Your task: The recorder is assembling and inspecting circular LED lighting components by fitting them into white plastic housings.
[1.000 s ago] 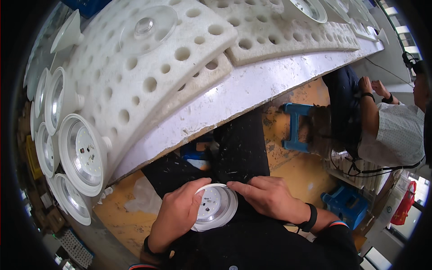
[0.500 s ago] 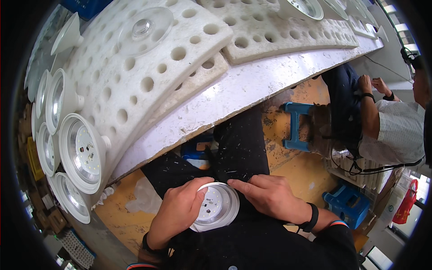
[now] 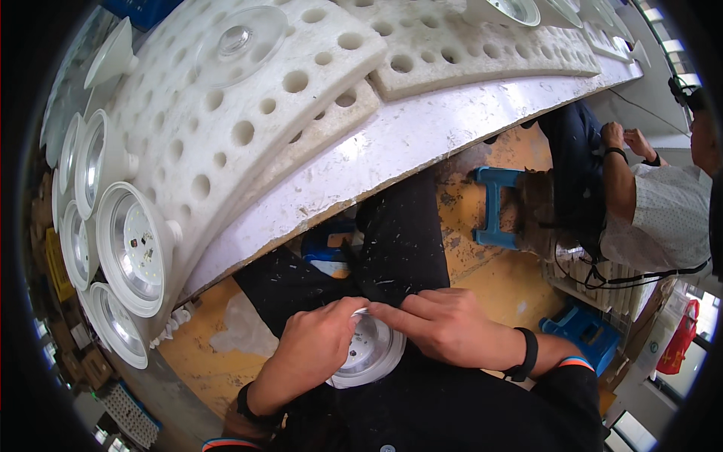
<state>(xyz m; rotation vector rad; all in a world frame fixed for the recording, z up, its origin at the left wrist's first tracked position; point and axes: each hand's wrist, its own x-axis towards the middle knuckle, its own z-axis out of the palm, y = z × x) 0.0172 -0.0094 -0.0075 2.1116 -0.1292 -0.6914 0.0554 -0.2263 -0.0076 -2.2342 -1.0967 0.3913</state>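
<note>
Over my lap I hold a round white LED lamp housing (image 3: pixel 370 360), its open side facing up so that the LED board shows inside. My left hand (image 3: pixel 316 343) is closed on its left rim, thumb and fingers at the upper edge. Against the same upper rim press the fingertips of my right hand (image 3: pixel 444 324), which is curled with the index finger reaching to the left. Both sets of fingertips nearly meet there and hide that part of the rim. A thin pale edge shows between them.
A white table (image 3: pixel 301 207) carries foam boards (image 3: pixel 248 105) full of round holes. Several similar lamp housings (image 3: pixel 134 248) stand at the left, and a clear cover (image 3: pixel 241 45) lies on the foam. A co-worker (image 3: pixel 663 203) sits at the right by a blue stool (image 3: pixel 493 207).
My left hand has moved right and the lamp housing has shifted slightly right with it. The fingertips of both hands have come together at the upper rim.
</note>
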